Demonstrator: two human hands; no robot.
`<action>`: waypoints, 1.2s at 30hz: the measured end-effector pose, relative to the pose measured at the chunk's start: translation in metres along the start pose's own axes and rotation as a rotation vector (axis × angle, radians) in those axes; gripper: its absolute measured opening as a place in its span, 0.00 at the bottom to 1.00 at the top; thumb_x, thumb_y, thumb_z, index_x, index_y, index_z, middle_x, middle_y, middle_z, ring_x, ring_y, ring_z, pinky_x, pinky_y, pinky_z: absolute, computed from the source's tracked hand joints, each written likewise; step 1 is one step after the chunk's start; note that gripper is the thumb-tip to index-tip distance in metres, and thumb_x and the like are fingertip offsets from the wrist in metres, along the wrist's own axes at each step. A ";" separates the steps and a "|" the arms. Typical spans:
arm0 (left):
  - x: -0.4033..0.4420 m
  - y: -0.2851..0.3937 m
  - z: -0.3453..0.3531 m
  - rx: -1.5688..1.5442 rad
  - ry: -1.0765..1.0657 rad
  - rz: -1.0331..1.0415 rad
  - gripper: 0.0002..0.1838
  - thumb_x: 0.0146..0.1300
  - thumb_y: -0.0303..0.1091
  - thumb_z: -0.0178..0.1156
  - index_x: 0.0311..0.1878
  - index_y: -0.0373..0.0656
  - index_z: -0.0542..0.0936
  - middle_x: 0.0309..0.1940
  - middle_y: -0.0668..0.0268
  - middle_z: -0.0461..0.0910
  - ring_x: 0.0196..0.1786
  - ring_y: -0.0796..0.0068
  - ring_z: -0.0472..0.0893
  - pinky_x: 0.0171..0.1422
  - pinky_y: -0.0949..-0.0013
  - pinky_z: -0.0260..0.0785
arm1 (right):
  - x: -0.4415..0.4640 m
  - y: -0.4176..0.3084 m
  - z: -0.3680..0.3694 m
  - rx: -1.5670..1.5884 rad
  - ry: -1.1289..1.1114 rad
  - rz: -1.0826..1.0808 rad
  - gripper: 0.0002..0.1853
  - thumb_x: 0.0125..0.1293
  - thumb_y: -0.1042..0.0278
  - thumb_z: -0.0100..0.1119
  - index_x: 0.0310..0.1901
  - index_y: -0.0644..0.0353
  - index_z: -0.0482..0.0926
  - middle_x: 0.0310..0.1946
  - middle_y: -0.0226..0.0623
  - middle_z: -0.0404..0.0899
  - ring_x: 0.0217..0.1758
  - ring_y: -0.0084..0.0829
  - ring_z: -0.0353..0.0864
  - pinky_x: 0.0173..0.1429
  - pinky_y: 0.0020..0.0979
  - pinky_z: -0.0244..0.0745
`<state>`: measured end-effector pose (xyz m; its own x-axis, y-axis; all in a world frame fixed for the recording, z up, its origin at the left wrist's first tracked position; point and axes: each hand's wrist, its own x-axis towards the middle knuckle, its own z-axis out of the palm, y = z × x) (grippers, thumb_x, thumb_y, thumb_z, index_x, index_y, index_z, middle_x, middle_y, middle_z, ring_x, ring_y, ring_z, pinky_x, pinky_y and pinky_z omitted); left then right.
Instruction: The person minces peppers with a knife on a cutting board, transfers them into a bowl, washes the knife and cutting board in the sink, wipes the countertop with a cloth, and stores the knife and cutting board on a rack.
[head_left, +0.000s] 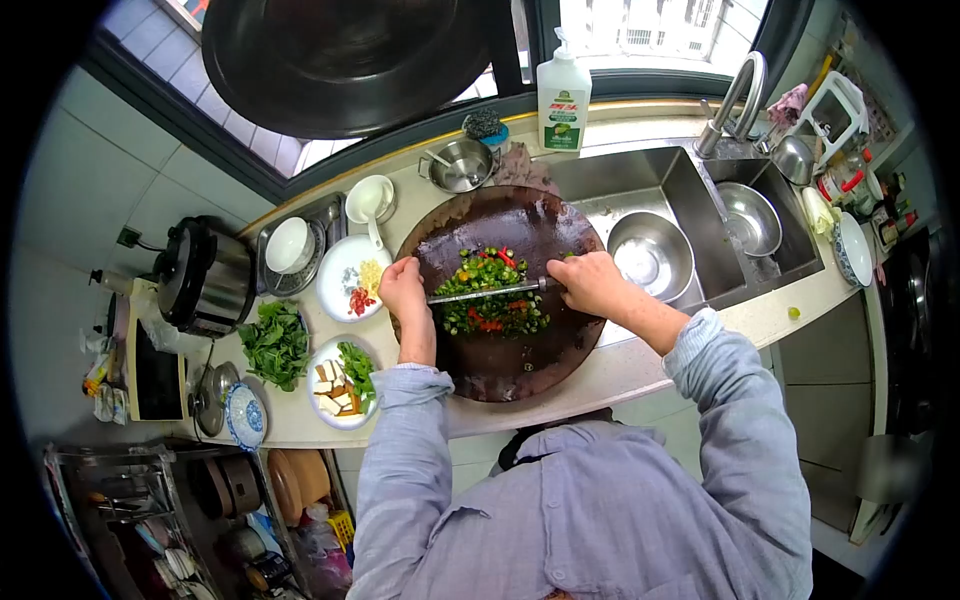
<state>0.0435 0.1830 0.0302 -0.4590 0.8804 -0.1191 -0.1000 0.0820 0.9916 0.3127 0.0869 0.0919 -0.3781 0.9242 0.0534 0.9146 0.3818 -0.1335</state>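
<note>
R hand (590, 284) closed round knife (487, 295) hdl, L hand (405, 291) pinched @ tip (peppers (500, 318) below)

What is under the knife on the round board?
Chopped green and red peppers show on both sides of the knife, heaped on the chopping board. Whatever lies directly beneath the blade is covered.

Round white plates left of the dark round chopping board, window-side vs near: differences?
Window-side plate holds heaps of yellow bits and red bits; near plate holds brown-and-white blocks and green leaves. Window-side plate shows more bare surface; near plate is mostly covered. Both sit on the pale counter.
</note>
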 end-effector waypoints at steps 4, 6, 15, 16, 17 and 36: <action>0.000 0.022 -0.009 -0.056 -0.057 -0.147 0.03 0.53 0.26 0.60 0.32 0.38 0.78 0.17 0.71 0.72 0.14 0.86 0.64 0.15 0.82 0.50 | 0.001 -0.012 -0.040 0.011 -0.068 -0.023 0.10 0.48 0.68 0.58 0.34 0.57 0.75 0.26 0.38 0.80 0.30 0.40 0.82 0.31 0.38 0.75; -0.002 0.010 -0.015 -0.052 -0.051 -0.220 0.04 0.53 0.26 0.61 0.32 0.37 0.78 0.18 0.71 0.73 0.16 0.86 0.66 0.17 0.82 0.53 | 0.003 -0.016 -0.034 -0.016 -0.122 -0.004 0.09 0.48 0.68 0.58 0.33 0.57 0.75 0.25 0.39 0.80 0.30 0.40 0.82 0.32 0.39 0.75; -0.011 0.013 -0.007 -0.162 -0.043 -0.169 0.06 0.57 0.27 0.59 0.37 0.36 0.77 0.20 0.69 0.75 0.17 0.84 0.68 0.18 0.82 0.57 | -0.014 -0.004 -0.007 0.071 -0.055 0.068 0.12 0.44 0.67 0.60 0.33 0.57 0.73 0.24 0.39 0.79 0.31 0.41 0.81 0.34 0.40 0.75; -0.011 0.013 -0.014 -0.143 0.010 -0.167 0.06 0.58 0.27 0.58 0.37 0.36 0.77 0.21 0.67 0.76 0.17 0.83 0.69 0.17 0.82 0.58 | -0.018 -0.005 -0.016 0.108 -0.030 0.074 0.12 0.44 0.67 0.60 0.34 0.56 0.73 0.24 0.40 0.79 0.33 0.43 0.81 0.35 0.42 0.74; -0.008 0.002 -0.025 -0.096 0.027 -0.095 0.08 0.58 0.28 0.58 0.39 0.35 0.77 0.24 0.65 0.77 0.19 0.83 0.71 0.20 0.82 0.61 | -0.023 -0.004 -0.023 0.129 -0.018 0.114 0.12 0.45 0.67 0.60 0.34 0.56 0.73 0.24 0.40 0.79 0.33 0.44 0.80 0.35 0.42 0.74; -0.048 -0.014 0.070 0.966 -0.324 0.651 0.12 0.45 0.46 0.64 0.30 0.50 0.82 0.31 0.65 0.73 0.41 0.62 0.72 0.41 0.60 0.68 | -0.066 0.053 0.020 1.447 -0.284 0.942 0.06 0.47 0.77 0.56 0.29 0.61 0.71 0.14 0.30 0.67 0.08 0.21 0.64 0.09 0.26 0.60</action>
<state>0.1286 0.1717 0.0253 0.0788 0.9514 0.2979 0.8319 -0.2274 0.5063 0.3836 0.0458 0.0617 0.0042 0.7209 -0.6930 0.0237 -0.6929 -0.7206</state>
